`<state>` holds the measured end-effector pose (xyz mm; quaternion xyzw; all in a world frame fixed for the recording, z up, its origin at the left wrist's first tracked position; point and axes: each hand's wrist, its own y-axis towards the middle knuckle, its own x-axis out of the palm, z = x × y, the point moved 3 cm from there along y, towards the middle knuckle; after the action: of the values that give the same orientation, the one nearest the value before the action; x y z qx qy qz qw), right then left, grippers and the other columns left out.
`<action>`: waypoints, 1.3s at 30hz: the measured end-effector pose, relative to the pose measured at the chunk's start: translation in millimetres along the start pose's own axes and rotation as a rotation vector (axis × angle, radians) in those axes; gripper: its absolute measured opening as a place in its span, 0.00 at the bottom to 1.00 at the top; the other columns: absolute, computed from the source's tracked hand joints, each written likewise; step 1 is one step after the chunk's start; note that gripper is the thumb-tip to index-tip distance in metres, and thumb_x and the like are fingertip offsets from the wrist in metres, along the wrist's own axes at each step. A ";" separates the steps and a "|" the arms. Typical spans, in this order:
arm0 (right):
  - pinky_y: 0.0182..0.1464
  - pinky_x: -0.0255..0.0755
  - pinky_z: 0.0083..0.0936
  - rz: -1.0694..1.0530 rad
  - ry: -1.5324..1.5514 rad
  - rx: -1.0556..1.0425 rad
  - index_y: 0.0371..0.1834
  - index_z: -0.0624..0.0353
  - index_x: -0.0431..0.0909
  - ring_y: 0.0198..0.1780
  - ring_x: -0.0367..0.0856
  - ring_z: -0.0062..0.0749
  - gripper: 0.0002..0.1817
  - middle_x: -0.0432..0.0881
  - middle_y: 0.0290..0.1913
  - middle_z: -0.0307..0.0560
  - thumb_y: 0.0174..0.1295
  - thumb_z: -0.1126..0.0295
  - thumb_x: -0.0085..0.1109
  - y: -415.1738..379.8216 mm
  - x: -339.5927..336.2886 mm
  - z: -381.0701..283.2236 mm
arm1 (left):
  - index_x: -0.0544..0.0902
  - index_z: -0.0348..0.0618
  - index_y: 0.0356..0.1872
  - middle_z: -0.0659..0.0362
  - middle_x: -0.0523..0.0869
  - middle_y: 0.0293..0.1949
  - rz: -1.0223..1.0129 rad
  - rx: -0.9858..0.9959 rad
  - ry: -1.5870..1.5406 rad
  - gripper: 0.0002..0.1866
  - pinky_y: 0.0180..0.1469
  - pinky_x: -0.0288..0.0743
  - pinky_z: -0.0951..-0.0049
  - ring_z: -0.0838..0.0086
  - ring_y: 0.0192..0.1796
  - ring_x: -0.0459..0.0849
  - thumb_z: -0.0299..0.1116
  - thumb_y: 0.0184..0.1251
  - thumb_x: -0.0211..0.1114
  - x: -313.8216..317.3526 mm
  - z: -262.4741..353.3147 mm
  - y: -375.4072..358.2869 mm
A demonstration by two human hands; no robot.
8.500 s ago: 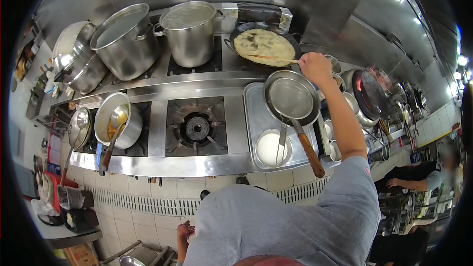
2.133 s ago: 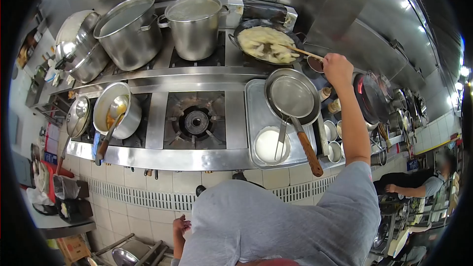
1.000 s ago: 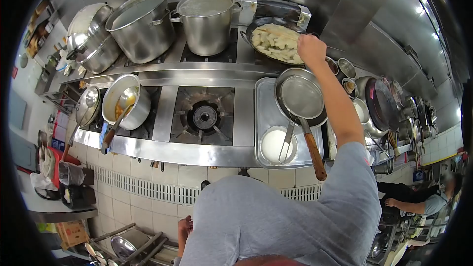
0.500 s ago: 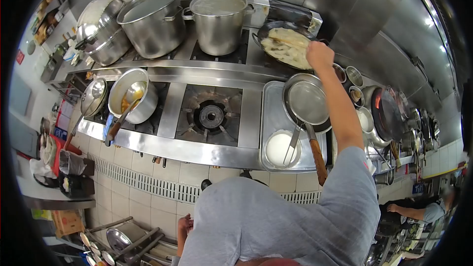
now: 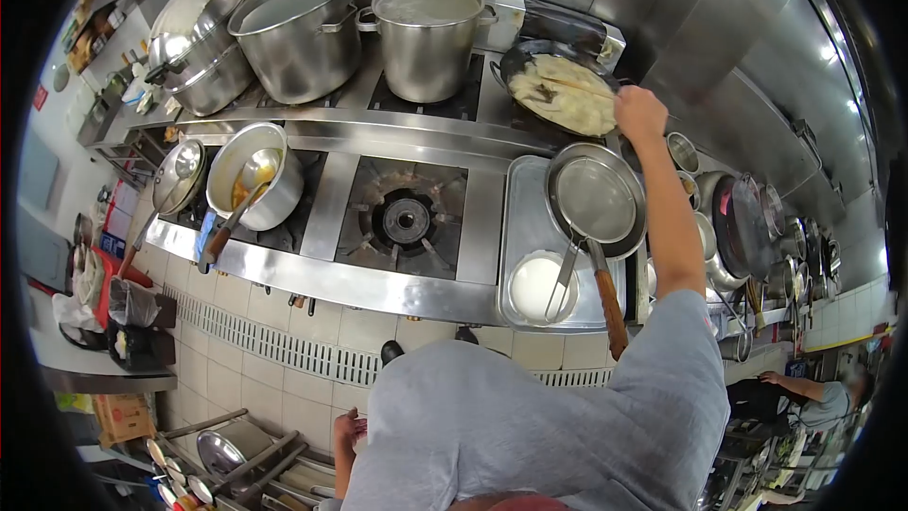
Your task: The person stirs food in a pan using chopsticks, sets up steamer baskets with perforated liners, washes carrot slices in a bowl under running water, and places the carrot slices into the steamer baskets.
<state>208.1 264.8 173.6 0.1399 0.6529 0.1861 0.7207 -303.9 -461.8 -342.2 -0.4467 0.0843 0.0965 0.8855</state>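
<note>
Right hand [image 5: 640, 114] has shifted right, fist closed on thin wooden stick [image 5: 579, 85] over far black pan of pale flat food [image 5: 560, 90]; left hand [image 5: 347, 435] hangs loosely spread; stir gently, avoid spills

Torso hides most of the left hand [image 5: 346, 435].

R arm stretched out far and to the right, nearly straight at the elbow, forearm bare below a grey sleeve. Right hand [image 5: 640, 114] at the far end, back of hand up, fingers curled shut around a thin stick, grip prob. firm but fingertips hidden from this angle. L arm hangs down near the body; left hand [image 5: 346, 433] low at the near edge, fingers loosely bent, holding nothing as far as visible.
</note>
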 end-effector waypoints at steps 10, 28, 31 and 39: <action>0.50 0.82 0.51 0.044 -0.067 0.200 0.42 0.52 0.89 0.48 0.89 0.56 0.13 0.90 0.43 0.55 0.69 0.59 0.56 -6.3 0.6 87.1 | 0.83 0.38 0.52 0.56 0.91 0.29 0.042 0.625 0.809 0.15 0.32 0.81 0.56 0.56 0.32 0.90 0.33 0.69 0.59 21.6 -17.0 -2.0; 0.49 0.82 0.49 0.019 0.145 0.123 0.37 0.49 0.90 0.45 0.88 0.55 0.11 0.90 0.40 0.52 0.64 0.58 0.62 -28.0 -19.3 39.7 | 0.82 0.42 0.56 0.55 0.92 0.36 -0.023 0.012 0.134 0.19 0.36 0.81 0.56 0.56 0.38 0.90 0.32 0.66 0.59 -12.1 4.0 12.4; 0.49 0.82 0.49 0.061 0.102 0.132 0.38 0.48 0.90 0.45 0.88 0.56 0.11 0.90 0.40 0.53 0.65 0.58 0.62 -18.9 -27.2 38.4 | 0.82 0.43 0.57 0.55 0.92 0.37 -0.029 0.057 0.214 0.19 0.37 0.81 0.56 0.57 0.39 0.91 0.31 0.65 0.59 -6.4 0.6 12.7; 0.52 0.81 0.51 0.004 0.088 0.160 0.43 0.52 0.88 0.51 0.87 0.56 0.14 0.89 0.46 0.57 0.68 0.64 0.51 26.5 19.9 46.4 | 0.82 0.44 0.59 0.54 0.92 0.40 -0.018 0.184 0.450 0.21 0.39 0.81 0.55 0.57 0.42 0.91 0.31 0.64 0.59 2.7 -6.6 5.6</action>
<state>253.4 299.3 172.6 0.1902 0.6964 0.1407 0.6775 -303.1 -463.6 -351.1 -0.3750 0.2838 -0.0214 0.8823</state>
